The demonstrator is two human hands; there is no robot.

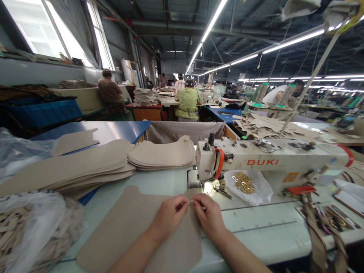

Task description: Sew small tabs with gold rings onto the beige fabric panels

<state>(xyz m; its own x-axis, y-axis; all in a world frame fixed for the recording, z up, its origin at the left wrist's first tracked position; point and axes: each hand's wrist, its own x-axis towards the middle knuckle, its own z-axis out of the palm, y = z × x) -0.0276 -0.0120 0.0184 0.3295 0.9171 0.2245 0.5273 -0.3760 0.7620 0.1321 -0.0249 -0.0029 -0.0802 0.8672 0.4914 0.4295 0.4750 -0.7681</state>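
Note:
A large beige cut panel (127, 227) lies flat on the sewing table in front of me, its right end near the needle of the white DUKI sewing machine (270, 157). My left hand (169, 216) and my right hand (209, 218) meet over the panel's upper right part. Both pinch a small beige strip (191, 203) between thumb and fingers, just in front of the lit needle area (209, 186).
Stacks of beige panels (85, 167) sit at the left and behind. A plastic bag of small beige pieces (31, 227) is at the near left. Gold rings on white plastic (244, 182) lie under the machine arm. Other people sit at tables farther back.

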